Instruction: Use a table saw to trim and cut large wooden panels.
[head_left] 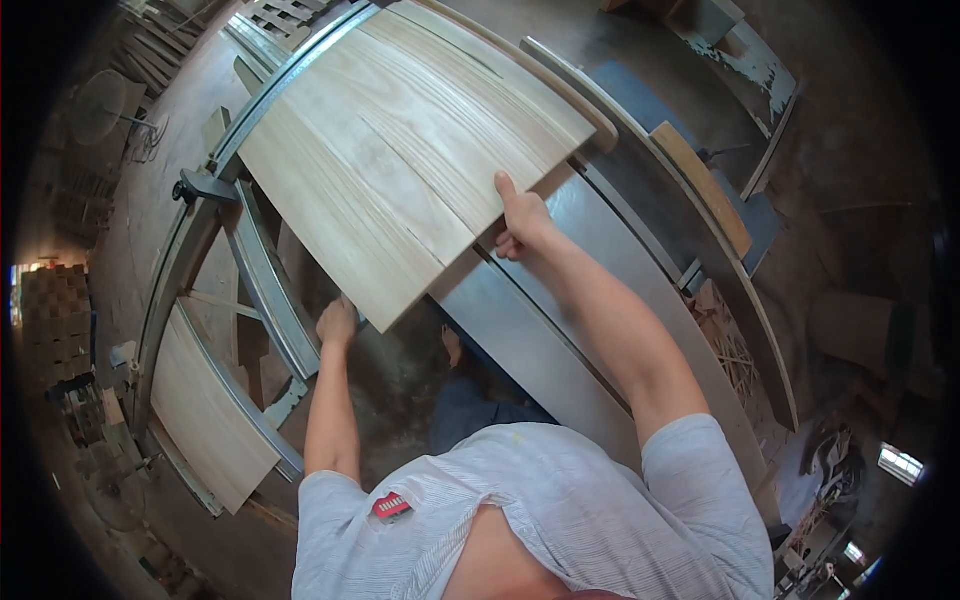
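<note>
A wide, pale wooden panel point(380, 140) made of joined boards lies over the metal table of a saw-like machine point(530, 320), its near end sticking out toward me. My right hand point(525, 222) is closed on the near edge, thumb on top and fingers curled at the edge. Beside the panel's left edge, close to the near corner, my left hand point(338, 322) is closed like a fist. What it holds is hidden; it is close to both the panel and a metal rail point(275, 290).
A long metal fence with a black clamp point(205, 187) runs along the panel's left side. Another wooden panel point(205, 410) lies on the lower left frame. At right stand a long guide rail point(650, 150) and a wooden strip point(705, 190). Wood offcuts point(725, 340) lie beyond the table.
</note>
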